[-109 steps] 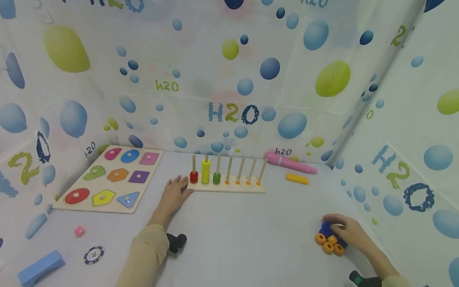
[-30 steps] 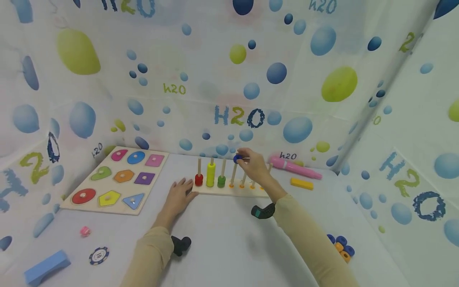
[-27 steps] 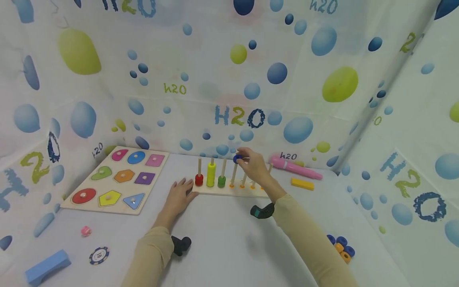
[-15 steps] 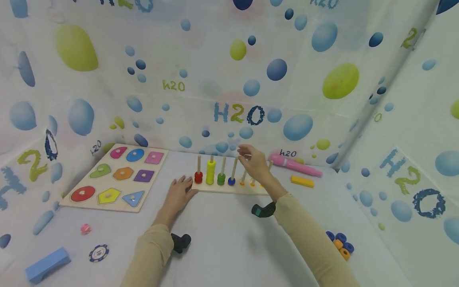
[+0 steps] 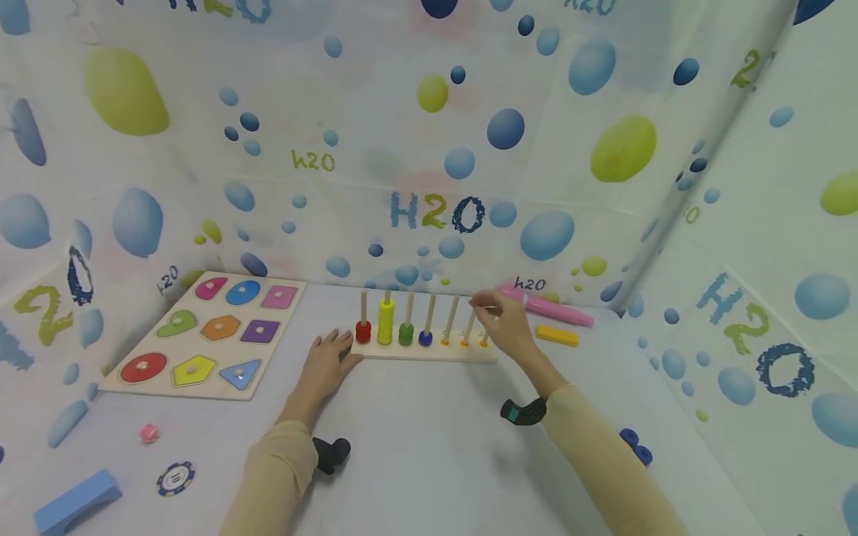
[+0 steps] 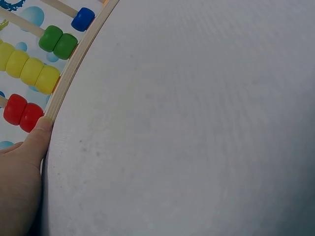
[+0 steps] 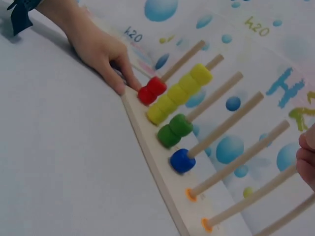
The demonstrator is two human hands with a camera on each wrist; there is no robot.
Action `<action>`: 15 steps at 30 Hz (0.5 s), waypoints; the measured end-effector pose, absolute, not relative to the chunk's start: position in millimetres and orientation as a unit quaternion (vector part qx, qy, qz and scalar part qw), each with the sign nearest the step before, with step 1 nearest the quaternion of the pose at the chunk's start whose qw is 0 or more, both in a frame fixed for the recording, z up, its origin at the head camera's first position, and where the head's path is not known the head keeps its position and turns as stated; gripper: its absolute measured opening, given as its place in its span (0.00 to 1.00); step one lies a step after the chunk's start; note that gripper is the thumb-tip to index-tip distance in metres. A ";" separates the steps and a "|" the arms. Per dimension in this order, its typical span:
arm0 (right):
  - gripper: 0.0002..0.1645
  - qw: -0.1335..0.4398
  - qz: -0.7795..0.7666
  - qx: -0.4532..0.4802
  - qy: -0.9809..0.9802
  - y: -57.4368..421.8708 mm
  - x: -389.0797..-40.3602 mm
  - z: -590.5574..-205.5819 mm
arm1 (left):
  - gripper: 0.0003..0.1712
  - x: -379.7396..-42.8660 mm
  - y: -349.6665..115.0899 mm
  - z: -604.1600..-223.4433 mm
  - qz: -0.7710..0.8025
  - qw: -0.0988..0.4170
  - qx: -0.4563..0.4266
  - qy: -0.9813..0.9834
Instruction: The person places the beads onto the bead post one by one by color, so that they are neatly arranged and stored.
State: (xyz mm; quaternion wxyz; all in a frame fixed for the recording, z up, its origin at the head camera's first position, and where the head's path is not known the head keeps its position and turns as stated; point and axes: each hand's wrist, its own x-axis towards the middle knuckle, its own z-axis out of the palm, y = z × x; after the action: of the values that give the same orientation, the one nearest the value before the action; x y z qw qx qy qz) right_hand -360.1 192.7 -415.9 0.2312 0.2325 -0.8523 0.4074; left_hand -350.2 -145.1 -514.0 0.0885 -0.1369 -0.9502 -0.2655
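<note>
A wooden peg board (image 5: 422,355) stands at the back middle of the table. Its pegs carry red beads (image 5: 363,332), yellow beads (image 5: 385,322), green beads (image 5: 406,334) and, low on the fourth peg, one blue bead (image 5: 425,339); the pegs further right are bare. At the board's left end, my left hand (image 5: 327,363) rests with fingers extended, its thumb (image 6: 40,132) touching the base corner. My right hand (image 5: 508,324) hovers by the rightmost pegs, fingers loosely bent. No bead shows in it; only its fingertips (image 7: 307,157) enter the right wrist view.
Loose blue beads (image 5: 628,438) lie on the right, partly behind my sleeve. Behind the right hand are a pink marker-shaped object (image 5: 559,309) and a yellow block (image 5: 556,335). A shape puzzle (image 5: 161,320), poker chip (image 5: 176,479), blue block (image 5: 77,504) and small pink piece (image 5: 149,433) occupy the left.
My right hand fetched a blue bead from the pile and held it atop the fourth peg. The bead dropped to the base, and the hand moved right. My left hand stayed at the board.
</note>
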 end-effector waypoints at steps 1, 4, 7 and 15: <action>0.09 0.230 0.407 0.229 -0.854 197.0 -358.8 -418.2 | 0.34 -349.8 -145.7 -513.2 -0.266 0.088 -0.135 -0.950; 0.10 0.216 0.404 0.219 -0.862 211.9 -353.8 -425.7 | 0.34 -349.0 -146.8 -512.3 -0.264 0.087 -0.131 -0.951; 0.10 0.204 0.396 0.201 -0.872 230.2 -346.7 -432.7 | 0.34 -348.0 -146.7 -511.8 -0.267 0.084 -0.129 -0.951; 0.11 0.208 0.372 0.175 -0.888 292.9 -321.2 -451.7 | 0.34 -349.2 -144.4 -512.0 -0.267 0.083 -0.134 -0.951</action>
State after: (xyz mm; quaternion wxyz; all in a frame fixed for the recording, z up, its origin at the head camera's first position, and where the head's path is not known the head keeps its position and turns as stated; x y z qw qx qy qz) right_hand -321.2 292.9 -451.7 0.2078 0.1754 -0.8877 0.3715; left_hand -349.2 -144.4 -512.0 0.0828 -0.1335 -0.9507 -0.2675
